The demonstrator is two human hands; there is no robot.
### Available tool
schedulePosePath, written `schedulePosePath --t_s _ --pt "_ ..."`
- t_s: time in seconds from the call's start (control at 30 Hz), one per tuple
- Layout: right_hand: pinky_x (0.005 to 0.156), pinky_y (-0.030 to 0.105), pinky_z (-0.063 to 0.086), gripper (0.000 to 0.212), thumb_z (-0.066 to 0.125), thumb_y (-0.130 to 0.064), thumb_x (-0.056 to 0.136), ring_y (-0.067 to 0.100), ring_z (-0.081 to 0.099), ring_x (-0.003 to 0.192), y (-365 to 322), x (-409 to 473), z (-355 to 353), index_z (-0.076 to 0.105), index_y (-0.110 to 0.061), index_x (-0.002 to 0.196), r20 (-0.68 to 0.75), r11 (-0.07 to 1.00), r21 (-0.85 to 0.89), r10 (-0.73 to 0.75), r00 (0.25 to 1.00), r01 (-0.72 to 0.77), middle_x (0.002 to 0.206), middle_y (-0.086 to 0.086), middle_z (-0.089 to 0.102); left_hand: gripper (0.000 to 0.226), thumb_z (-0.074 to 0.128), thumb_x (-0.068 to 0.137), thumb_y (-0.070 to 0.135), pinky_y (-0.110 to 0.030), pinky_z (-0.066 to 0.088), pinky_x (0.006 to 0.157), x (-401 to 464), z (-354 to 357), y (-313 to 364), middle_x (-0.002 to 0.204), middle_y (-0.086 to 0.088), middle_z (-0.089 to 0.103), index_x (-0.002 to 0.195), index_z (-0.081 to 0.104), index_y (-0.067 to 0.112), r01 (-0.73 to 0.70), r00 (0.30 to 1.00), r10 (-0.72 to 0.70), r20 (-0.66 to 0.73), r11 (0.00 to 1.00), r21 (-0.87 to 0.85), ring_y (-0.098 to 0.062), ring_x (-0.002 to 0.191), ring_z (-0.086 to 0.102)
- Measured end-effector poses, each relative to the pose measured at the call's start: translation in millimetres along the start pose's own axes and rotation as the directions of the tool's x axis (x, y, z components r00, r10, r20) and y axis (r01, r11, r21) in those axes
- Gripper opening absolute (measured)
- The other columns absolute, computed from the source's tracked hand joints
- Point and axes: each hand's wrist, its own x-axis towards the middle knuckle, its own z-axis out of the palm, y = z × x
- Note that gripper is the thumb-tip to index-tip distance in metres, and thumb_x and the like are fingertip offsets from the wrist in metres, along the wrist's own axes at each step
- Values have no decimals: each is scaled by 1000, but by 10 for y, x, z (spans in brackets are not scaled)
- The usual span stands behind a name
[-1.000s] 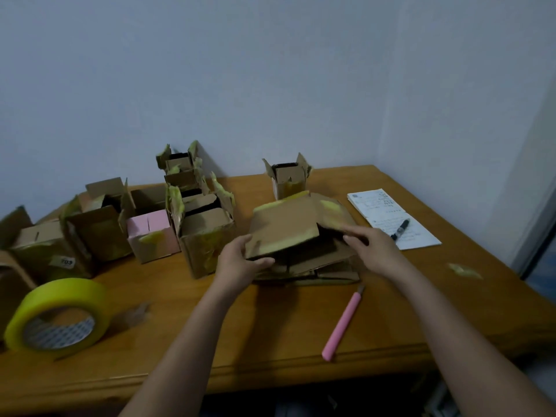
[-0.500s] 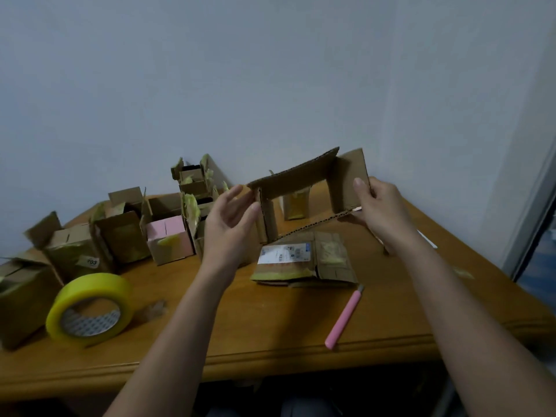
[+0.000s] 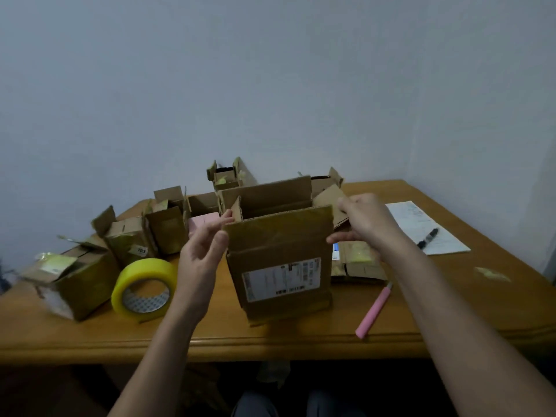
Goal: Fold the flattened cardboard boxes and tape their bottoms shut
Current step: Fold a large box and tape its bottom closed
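1. One box [image 3: 279, 260] stands opened out on the bench [image 3: 270, 335], near its front edge, between the two hands; its top flaps stand up and a white label faces the camera.
2. The left hand [image 3: 200, 260] is at the box's upper left corner, fingers loosely curved with the tips touching the flap edge; whether it pinches the cardboard I cannot tell.
3. The right hand [image 3: 365, 224] holds the box's upper right side, thumb on the near face and fingers curled over the side flap.
4. A stack of flat boxes [image 3: 358, 263] lies just behind and right of the box; the count in it is unclear.
5. One yellow tape roll [image 3: 144, 290] stands on edge just left of the left hand.
6. About seven folded boxes [image 3: 129, 239] crowd the back left of the bench, one of them pink [image 3: 201, 222].
7. One pink cutter [image 3: 374, 311] lies right of the box.
8. One paper sheet [image 3: 421, 227] lies at the far right with one black marker [image 3: 428, 237] on it.
9. One scrap of tape [image 3: 492, 273] lies near the right edge.
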Motion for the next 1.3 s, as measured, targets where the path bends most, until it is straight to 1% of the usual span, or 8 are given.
schedulePosePath --t_s 0.13,0.27,0.43,0.7,0.87,1.07,1.2,1.3 --pt "71 31 59 54 37 -61 94 16 70 68 81 -22 170 48 -32 139 7 971 -129 -204 979 203 108 -9 57 35 66 88 34 -18 53 84 -55 -53 -107 121 6 68 121 64 23 -9 1000 9 -10 999 41 -9 115 62" --pt "101 35 38 70 19 -82 76 12 46 124 142 -63 279 55 -47 125 172 946 -53 -307 936 320 137 -8 52 23 56 93 31 -16 54 76 -24 -33 -148 105 8 72 112 65 24 -22 999 24 -27 998 61 -7 102 66" --pt "93 0 30 100 18 -105 44 -28 41 107 245 -138 278 47 -52 124 275 948 -51 -289 917 314 121 -39 49 21 49 94 34 -20 54 70 39 10 -176 92 -1 68 97 66 22 -35 996 46 -74 988 147 -14 89 64" --pt "96 54 48 72 39 -74 84 26 63 105 253 52 360 65 -13 113 166 931 18 -361 918 364 105 13 68 31 55 91 33 -17 50 62 74 10 -194 88 -3 61 71 61 10 -68 983 94 -159 985 161 -18 86 58" --pt "91 40 53 37 53 -46 93 17 58 109 346 196 385 62 -17 115 44 937 -65 -340 939 342 121 -2 58 50 74 81 35 -15 54 74 136 72 -206 121 3 52 121 46 27 24 967 14 -253 989 148 -2 107 59" --pt "94 34 45 79 53 -31 96 9 48 99 299 380 243 -1 -45 151 260 949 -123 -252 932 291 154 -23 21 96 60 77 41 -33 37 109 379 15 -236 162 12 15 156 4 39 225 974 -218 -56 935 275 -15 146 21" --pt "82 27 47 52 53 -30 98 14 53 99 329 381 237 36 -43 146 249 929 -105 -321 914 355 132 -16 45 49 54 84 42 -13 44 83 330 22 -241 121 52 41 125 40 65 172 982 -182 48 971 164 19 114 44" --pt "93 32 46 21 52 -30 99 10 52 111 419 295 282 66 -33 115 153 911 -34 -401 903 411 121 -15 55 37 49 88 44 -38 51 93 197 42 -325 138 18 46 124 51 51 141 990 -139 -23 984 110 -14 128 47"
